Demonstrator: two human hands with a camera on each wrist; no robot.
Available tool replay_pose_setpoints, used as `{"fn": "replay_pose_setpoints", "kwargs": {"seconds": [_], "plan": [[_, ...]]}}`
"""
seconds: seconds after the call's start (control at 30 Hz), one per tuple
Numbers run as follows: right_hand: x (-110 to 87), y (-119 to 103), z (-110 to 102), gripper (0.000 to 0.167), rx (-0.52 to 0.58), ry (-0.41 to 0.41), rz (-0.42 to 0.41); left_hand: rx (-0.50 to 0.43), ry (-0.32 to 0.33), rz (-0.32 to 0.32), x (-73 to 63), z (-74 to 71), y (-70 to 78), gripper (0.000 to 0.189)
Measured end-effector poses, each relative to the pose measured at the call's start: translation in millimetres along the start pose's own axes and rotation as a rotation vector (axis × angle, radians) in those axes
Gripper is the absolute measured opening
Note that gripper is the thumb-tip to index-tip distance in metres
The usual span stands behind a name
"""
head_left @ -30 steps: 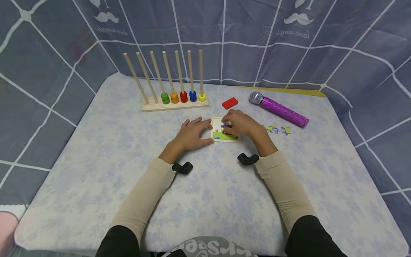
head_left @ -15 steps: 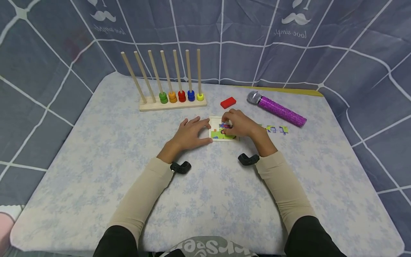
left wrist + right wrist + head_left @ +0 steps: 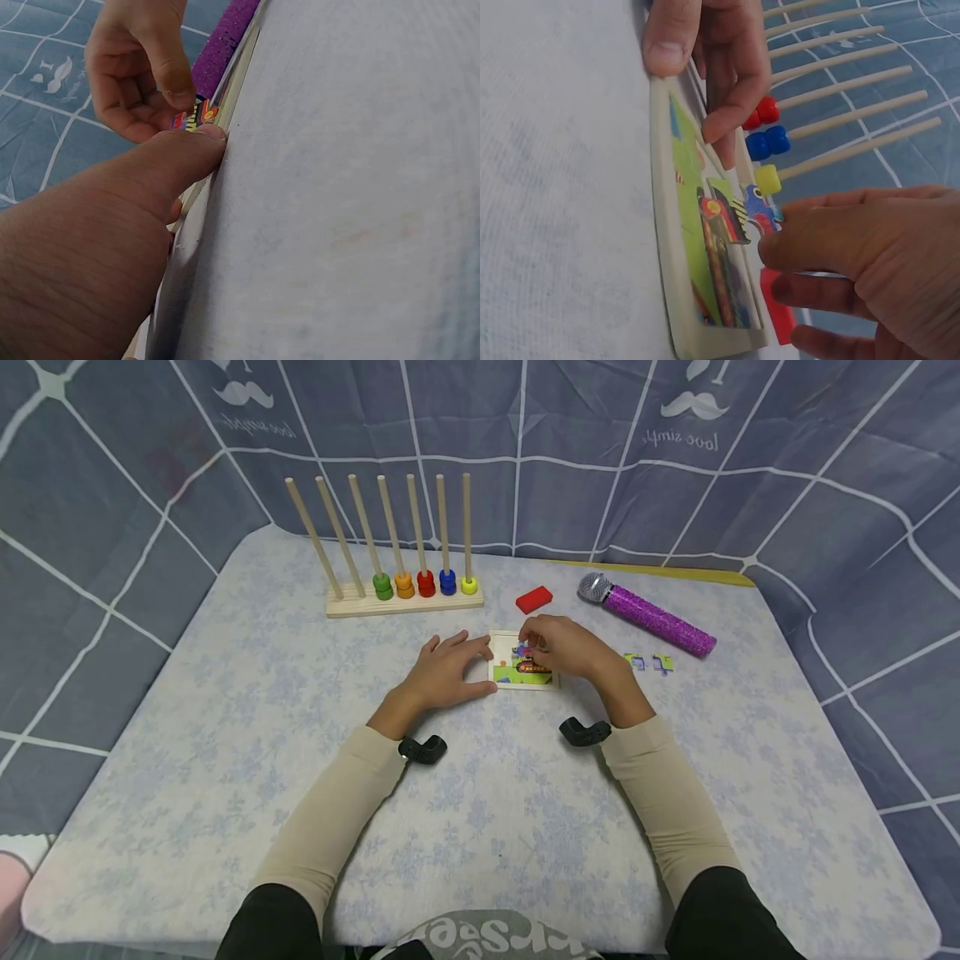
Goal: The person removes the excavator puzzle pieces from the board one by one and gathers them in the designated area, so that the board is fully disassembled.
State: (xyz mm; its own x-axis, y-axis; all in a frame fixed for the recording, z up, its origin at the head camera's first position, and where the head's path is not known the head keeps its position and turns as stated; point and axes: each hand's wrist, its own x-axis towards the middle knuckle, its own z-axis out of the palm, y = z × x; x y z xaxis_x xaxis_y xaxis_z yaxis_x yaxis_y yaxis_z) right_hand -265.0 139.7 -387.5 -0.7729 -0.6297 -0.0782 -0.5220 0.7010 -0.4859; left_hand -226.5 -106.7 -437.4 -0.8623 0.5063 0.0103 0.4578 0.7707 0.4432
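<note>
A small jigsaw puzzle in a pale wooden tray (image 3: 524,686) lies on the table, its picture partly laid in green, red and brown. My left hand (image 3: 444,677) holds the tray by its left end, thumb at the near corner and fingers towards the far one. Over the tray's right part, my right hand (image 3: 573,650) pinches a blue and red puzzle piece (image 3: 759,204) between thumb and fingers. In the right wrist view this piece is tilted above the laid pieces; whether it touches them I cannot tell. The right hand hides the tray's far right corner in the head view.
Two loose puzzle pieces (image 3: 662,663) lie right of the right hand. Behind it are a red block (image 3: 534,600) and a glittery purple microphone (image 3: 656,620). A wooden peg rack (image 3: 405,606) with coloured beads stands at the back left, before a grey-blue curtain (image 3: 570,502).
The right hand has shifted slightly right and turned, baring more of the laid picture and of the loose pieces. The left hand stays at the tray's left end.
</note>
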Motion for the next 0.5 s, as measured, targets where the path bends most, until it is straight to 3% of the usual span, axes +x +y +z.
{"fn": "replay_pose_setpoints", "kwargs": {"seconds": [0.13, 0.5], "plan": [[0.7, 0.0, 0.9, 0.025, -0.011, 0.000, 0.031, -0.001, -0.002, 0.001, -0.6, -0.1, 0.1, 0.052], [1.2, 5.8, 4.6, 0.022, -0.083, 0.085, 0.011, 0.004, -0.001, 0.004, -0.2, 0.3, -0.9, 0.052]]}}
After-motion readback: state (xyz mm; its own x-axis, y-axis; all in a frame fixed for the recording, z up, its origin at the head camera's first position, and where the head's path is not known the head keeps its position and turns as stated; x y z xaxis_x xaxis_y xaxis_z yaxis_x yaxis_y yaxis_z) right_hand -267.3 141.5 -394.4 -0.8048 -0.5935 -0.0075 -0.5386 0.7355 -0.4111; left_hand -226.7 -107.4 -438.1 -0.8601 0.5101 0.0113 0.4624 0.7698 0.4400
